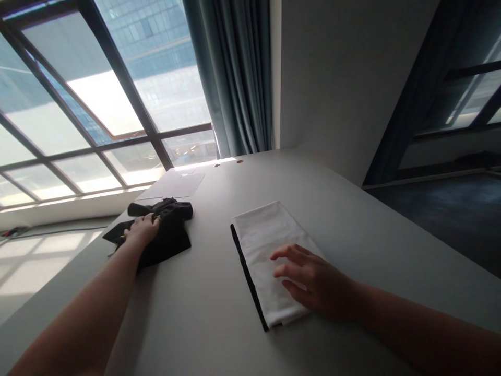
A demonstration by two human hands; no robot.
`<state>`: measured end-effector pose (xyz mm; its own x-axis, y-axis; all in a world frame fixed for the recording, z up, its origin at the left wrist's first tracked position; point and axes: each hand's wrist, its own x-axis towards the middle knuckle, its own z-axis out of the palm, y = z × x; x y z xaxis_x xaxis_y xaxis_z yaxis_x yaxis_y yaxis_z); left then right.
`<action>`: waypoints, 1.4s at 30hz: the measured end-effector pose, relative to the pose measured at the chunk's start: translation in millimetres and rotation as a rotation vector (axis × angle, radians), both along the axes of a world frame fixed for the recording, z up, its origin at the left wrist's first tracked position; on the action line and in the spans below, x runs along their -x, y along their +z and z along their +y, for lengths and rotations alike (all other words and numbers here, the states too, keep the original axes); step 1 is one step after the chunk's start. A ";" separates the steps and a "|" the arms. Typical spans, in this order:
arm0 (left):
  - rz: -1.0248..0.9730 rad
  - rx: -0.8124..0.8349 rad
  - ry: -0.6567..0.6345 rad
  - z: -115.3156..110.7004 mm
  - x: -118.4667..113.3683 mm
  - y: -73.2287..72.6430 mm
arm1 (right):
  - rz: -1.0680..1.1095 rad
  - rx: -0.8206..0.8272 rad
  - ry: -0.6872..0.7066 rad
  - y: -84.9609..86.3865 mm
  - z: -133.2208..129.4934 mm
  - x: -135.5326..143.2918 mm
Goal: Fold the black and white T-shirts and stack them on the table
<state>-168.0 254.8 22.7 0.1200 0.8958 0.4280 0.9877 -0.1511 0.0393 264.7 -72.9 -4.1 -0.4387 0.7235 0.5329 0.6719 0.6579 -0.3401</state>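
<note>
A dark, crumpled black garment (168, 237) lies near the left edge of the white table; its exact kind is not clear. My left hand (144, 227) reaches onto it with fingers curled into the fabric, closed on it. In front of me on the right is a flat, folded white cloth (260, 230) with a black strip (247, 277) along its left side. Over the right part of this cloth is my right hand (303, 277), open, fingers apart and slightly bent, holding nothing. Whether its fingertips touch the cloth I cannot tell.
The white table (203, 313) stretches away toward a wall. At its far left lies a pale flat sheet or laptop (178, 184). Two small round holes sit near the far edge. Beyond are large windows (117, 94) and a blue-grey curtain (235, 78).
</note>
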 end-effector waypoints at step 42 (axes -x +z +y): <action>-0.544 -0.020 -1.155 -216.6 -217.9 -45.1 | 0.292 0.466 0.068 13.7 6.6 -9.7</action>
